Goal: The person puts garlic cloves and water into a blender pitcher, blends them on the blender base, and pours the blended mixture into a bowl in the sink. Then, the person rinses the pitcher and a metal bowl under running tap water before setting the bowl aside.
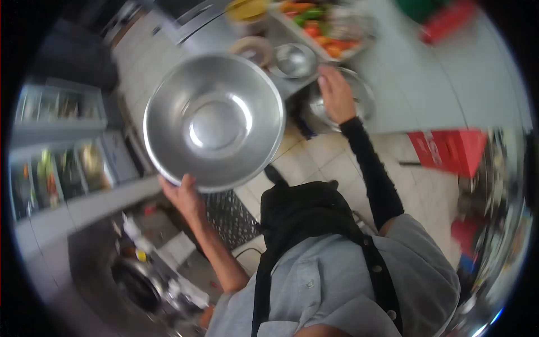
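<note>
My left hand grips the near rim of a large, shiny metal mixing bowl, thumb on the inside edge. The bowl is held up and tilted toward me, and nothing lies inside it. My right hand, below a black sleeve, is stretched out with its fingers extended and holds nothing I can see. It hovers over or beside a round metal pot by the counter edge; whether they touch I cannot tell. A small metal bowl is just left of its fingertips.
A tray of colourful vegetables and a yellow-topped container stand at the back. The white counter runs along the right, with a red item on it. Food bins and a sink area lie left.
</note>
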`<action>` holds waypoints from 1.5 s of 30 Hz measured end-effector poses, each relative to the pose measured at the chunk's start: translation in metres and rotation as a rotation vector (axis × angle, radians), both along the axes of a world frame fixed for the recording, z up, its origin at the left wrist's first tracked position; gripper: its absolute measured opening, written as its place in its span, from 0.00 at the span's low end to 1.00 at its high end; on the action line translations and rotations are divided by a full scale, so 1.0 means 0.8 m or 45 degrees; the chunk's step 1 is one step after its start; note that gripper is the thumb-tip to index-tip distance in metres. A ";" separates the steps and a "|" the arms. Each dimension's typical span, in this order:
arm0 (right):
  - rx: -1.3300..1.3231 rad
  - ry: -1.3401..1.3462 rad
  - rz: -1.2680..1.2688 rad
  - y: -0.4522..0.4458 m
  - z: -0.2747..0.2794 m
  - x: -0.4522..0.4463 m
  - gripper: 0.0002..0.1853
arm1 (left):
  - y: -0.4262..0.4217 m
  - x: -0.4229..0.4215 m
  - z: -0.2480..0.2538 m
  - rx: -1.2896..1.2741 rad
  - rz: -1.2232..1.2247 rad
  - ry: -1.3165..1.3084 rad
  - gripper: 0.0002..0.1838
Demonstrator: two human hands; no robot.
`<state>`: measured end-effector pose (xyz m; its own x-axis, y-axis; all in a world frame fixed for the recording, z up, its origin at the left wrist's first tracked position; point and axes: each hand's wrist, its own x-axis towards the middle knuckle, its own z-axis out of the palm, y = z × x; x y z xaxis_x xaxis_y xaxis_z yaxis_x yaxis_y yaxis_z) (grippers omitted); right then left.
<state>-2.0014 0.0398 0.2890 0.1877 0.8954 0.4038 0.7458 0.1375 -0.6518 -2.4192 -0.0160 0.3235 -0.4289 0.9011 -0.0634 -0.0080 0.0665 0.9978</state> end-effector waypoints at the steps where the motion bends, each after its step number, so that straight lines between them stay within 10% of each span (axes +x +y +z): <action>1: 0.048 -0.052 -0.121 -0.053 -0.003 0.030 0.15 | -0.013 0.027 0.013 -0.069 -0.043 0.018 0.28; 7: -0.163 0.245 -0.788 -0.386 0.012 0.191 0.12 | -0.074 0.241 0.037 -0.174 -0.718 -0.088 0.37; 21: 0.892 0.992 -1.605 -0.928 0.074 0.463 0.14 | -0.381 0.874 0.002 -0.688 -2.210 -0.259 0.24; 45: 1.111 1.229 -2.443 -1.419 -0.042 0.964 0.15 | -0.867 1.762 -0.019 -0.789 -2.439 -0.168 0.22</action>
<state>-1.2303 -1.0953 0.2552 0.6082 -0.7576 -0.2369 -0.0678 0.2478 -0.9664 -1.0096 -0.7099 0.3080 0.9020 -0.0525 -0.4285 0.4192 0.3432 0.8405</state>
